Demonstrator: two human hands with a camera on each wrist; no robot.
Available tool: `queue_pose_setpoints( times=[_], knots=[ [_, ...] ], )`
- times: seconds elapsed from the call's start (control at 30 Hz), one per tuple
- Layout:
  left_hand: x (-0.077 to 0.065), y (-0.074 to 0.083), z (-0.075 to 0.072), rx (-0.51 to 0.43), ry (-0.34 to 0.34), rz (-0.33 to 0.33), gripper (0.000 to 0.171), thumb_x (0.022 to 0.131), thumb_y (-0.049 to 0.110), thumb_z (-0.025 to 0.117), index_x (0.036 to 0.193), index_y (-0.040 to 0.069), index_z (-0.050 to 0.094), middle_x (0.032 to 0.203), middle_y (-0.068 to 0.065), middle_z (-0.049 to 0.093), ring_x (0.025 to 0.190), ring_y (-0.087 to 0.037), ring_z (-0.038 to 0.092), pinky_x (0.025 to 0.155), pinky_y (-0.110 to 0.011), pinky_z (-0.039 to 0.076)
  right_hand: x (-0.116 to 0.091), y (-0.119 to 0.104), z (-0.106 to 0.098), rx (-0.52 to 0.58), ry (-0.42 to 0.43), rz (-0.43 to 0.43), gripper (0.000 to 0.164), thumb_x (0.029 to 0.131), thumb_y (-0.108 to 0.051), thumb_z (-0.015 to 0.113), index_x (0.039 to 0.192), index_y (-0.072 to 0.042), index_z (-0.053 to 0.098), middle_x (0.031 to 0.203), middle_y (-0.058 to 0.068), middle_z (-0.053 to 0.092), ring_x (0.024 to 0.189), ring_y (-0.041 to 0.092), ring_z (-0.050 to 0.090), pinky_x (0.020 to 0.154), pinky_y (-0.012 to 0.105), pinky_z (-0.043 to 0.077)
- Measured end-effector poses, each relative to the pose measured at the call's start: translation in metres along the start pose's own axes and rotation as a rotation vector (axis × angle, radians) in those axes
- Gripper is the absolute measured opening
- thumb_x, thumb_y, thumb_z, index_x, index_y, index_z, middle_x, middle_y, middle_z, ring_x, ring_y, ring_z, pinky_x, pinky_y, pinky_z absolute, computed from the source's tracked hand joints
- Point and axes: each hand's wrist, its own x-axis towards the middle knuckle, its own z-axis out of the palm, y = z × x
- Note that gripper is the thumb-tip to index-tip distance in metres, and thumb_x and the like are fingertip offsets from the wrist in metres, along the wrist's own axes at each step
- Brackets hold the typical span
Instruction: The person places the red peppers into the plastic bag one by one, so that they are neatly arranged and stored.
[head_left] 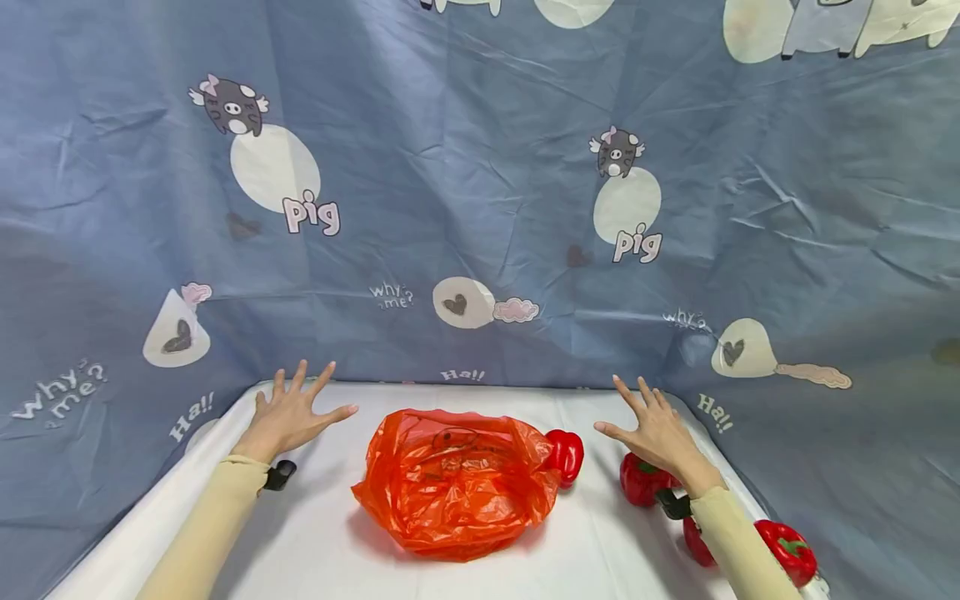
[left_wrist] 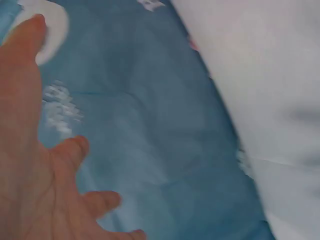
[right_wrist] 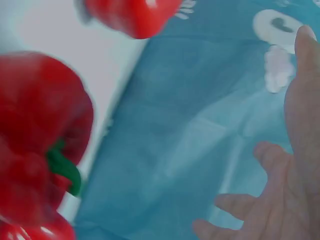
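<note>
My left hand (head_left: pixel 288 419) is held up with its fingers spread, left of an orange-red plastic bag (head_left: pixel 465 492). It holds nothing; in the left wrist view the palm (left_wrist: pixel 30 190) shows with bare fingers. The bag lies in the middle of the white table, its mouth spread wide. A red bell pepper (head_left: pixel 566 457) sits against the bag's right side. My right hand (head_left: pixel 658 433), fingers also spread, is raised at the right and holds nothing. Behind it in the head view is another red bell pepper (head_left: pixel 640 483), partly covered by the hand.
More red bell peppers lie at the right: one (head_left: pixel 787 550) with a green stem near the table's edge, another (head_left: pixel 697 542) partly behind the sleeve. In the right wrist view a pepper (right_wrist: pixel 40 115) looms close. A blue printed cloth (head_left: pixel 480 208) hangs around the white table (head_left: pixel 315 542).
</note>
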Motion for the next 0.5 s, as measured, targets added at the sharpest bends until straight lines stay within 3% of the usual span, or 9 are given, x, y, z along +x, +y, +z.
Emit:
queue_pose_setpoints(
  times=[0.13,0.27,0.5],
  knots=[
    [-0.012,0.025,-0.008,-0.010,0.045,0.028,0.101,0.079,0.082,0.041,0.154,0.017,0.023,0.154,-0.033,0.015,0.136,-0.063,0.008,0.099,-0.080,0.003,-0.011,-0.004,-0.017,0.007,0.006,0.008,0.095,0.078,-0.078,0.051,0.154,-0.029,0.021,0.153,0.026,0.026,0.132,0.056,0.032,0.091,0.074,0.033],
    [-0.027,0.049,-0.007,0.013,0.084,0.053,0.095,0.082,0.079,0.042,0.145,0.009,0.040,0.145,-0.033,0.036,0.129,-0.062,0.030,0.097,-0.078,0.016,-0.023,-0.005,-0.024,0.039,0.006,0.010,0.093,0.079,-0.077,0.052,0.153,-0.028,0.026,0.151,0.027,0.030,0.132,0.053,0.032,0.089,0.073,0.036],
    [-0.049,0.075,0.010,-0.029,0.001,0.039,0.095,0.082,0.080,0.041,0.135,0.001,0.051,0.128,-0.029,0.055,0.109,-0.049,0.056,0.085,-0.066,0.042,-0.041,0.002,-0.013,0.104,0.036,0.040,0.087,0.082,-0.068,0.058,0.149,-0.017,0.035,0.138,0.028,0.045,0.117,0.049,0.050,0.087,0.066,0.043]
  ],
)
